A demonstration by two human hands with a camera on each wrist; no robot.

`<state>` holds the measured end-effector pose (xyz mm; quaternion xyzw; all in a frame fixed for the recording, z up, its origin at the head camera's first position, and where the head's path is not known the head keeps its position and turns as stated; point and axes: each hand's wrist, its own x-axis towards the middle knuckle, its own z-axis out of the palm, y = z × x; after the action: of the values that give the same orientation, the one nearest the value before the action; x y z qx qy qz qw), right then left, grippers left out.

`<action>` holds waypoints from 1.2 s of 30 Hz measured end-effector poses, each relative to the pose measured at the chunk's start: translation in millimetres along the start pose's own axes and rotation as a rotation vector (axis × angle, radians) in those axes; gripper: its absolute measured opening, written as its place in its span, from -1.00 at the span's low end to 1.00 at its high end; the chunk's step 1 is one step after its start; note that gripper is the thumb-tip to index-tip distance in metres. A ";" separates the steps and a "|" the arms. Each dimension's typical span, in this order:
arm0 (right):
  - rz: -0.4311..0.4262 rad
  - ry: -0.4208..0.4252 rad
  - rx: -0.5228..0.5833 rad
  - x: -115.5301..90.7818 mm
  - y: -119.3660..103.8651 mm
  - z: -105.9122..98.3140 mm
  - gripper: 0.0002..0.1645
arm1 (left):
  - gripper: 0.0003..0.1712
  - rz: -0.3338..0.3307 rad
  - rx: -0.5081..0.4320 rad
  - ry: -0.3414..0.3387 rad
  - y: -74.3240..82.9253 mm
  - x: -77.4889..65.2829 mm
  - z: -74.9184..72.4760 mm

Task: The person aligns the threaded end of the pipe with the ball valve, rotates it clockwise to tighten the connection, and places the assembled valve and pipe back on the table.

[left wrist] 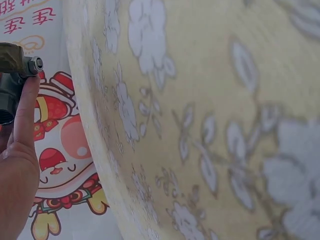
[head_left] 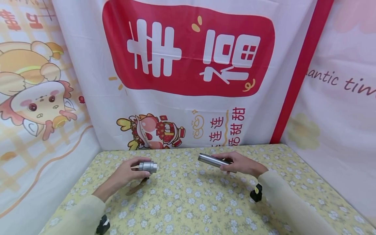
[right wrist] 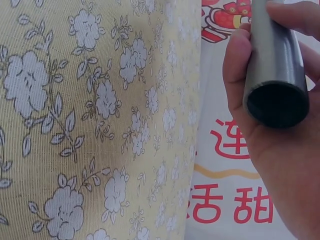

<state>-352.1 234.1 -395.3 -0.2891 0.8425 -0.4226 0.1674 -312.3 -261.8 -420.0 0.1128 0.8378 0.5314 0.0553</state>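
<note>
My left hand (head_left: 126,171) holds a silver metal valve (head_left: 148,166) with hexagonal ends above the left part of the table, thumb and fingers on either side of it. In the left wrist view, part of the valve (left wrist: 7,95) shows at the left edge, with a small round stem end sticking out by a finger. My right hand (head_left: 241,163) grips a smooth steel tube (head_left: 211,159), which slants with its far end toward the left. The right wrist view shows the hollow near end of the tube (right wrist: 272,55) and fingers wrapped about it. Valve and tube are well apart.
A yellow floral cloth (head_left: 176,202) covers the table. Behind it hangs a white printed curtain (head_left: 188,104) with a red panel, and printed sheets stand at both sides. Black wrist devices (head_left: 256,193) sit at both sleeves.
</note>
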 end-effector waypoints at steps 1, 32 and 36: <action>0.002 -0.002 0.007 0.2 -0.7 0.4 -0.29 | -0.21 -0.008 0.000 0.007 0.4 -0.1 1.6; -0.055 0.169 0.219 -1.6 -0.1 15.3 -0.46 | -0.25 0.010 -0.131 0.013 20.8 -9.0 46.0; -0.058 0.205 0.244 -0.4 2.8 17.2 -0.45 | -0.25 -0.003 -0.151 0.017 23.4 -11.2 49.7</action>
<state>-343.7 225.0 -407.7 -0.2463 0.7887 -0.5538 0.1023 -287.9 -211.4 -420.5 0.1026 0.7960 0.5938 0.0574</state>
